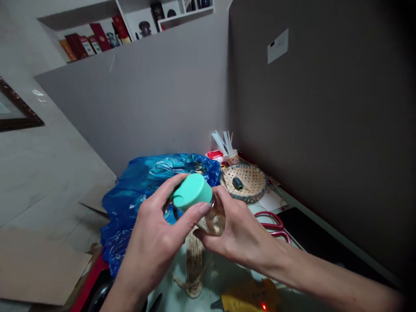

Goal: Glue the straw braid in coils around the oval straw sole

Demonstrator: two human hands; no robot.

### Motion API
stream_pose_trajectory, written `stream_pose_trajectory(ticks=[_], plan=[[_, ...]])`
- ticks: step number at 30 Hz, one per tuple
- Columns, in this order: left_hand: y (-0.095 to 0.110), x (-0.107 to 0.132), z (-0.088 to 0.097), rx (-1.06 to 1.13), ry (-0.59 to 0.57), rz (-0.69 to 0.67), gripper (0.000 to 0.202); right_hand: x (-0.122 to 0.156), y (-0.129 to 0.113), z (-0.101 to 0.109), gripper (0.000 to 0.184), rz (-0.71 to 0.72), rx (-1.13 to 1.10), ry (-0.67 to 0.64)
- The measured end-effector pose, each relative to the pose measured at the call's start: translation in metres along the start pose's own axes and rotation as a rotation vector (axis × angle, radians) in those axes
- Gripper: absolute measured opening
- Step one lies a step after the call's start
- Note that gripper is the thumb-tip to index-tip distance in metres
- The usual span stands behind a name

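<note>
Head view. We observe, at the largest scale, a grey partition (169,104) rising behind the work and, in front of it, the pale green surface (227,277). Over the left rear of this surface spreads a crumpled blue plastic bag (126,212). To its right we note a shallow woven basket (255,184). Centrally, above the surface, we find both hands: the left grip (159,229) is closed about a turquoise cap, its thumb pressed along the near edge, while the right grip (238,229) clasps the body of a clear container. Below, close to the front edge of the view, we see a yellow tool (248,297) bearing a lit red spot; to its left lies a hank of twine (195,260), partly hidden by the hands. Red scissors handles (276,227) show beyond the right wrist. The clear container (214,221) is held tilted, its turquoise cap (193,190) toward the left. Behind the basket we recognise a paper cup (232,157) of pale sticks; smallest, within the basket, a dark spool (237,183).
</note>
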State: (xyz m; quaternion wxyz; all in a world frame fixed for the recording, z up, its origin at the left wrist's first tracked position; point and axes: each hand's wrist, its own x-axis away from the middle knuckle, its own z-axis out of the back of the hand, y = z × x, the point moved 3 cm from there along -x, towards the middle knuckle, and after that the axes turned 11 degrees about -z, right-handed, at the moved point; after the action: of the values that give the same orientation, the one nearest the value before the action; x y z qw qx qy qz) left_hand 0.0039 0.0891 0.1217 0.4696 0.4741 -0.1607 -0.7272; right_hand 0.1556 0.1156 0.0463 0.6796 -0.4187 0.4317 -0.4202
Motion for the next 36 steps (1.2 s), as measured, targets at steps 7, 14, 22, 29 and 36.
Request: stream_pose_trajectory(ticks=[7,14,22,29,36], plan=[[-0.029,0.002,-0.006,0.776,-0.203,0.168,0.061,-0.003,-0.003,-0.003,0.049,-0.046,-0.350,-0.618],[-0.047,0.009,-0.008,0.985,-0.192,0.137,0.078,-0.008,-0.027,-0.009,0.052,-0.012,-0.634,-0.760],[-0.020,-0.003,-0.011,0.440,0.112,0.124,0.065,-0.022,-0.006,-0.015,0.047,-0.094,-0.212,-0.155],[-0.043,-0.014,-0.014,0.552,0.028,0.127,0.061,-0.034,0.005,-0.014,0.051,-0.040,-0.250,-0.287],[-0.075,0.012,-0.022,0.361,0.061,0.148,0.077,-0.099,-0.018,0.048,0.055,0.106,-0.271,-0.087]])
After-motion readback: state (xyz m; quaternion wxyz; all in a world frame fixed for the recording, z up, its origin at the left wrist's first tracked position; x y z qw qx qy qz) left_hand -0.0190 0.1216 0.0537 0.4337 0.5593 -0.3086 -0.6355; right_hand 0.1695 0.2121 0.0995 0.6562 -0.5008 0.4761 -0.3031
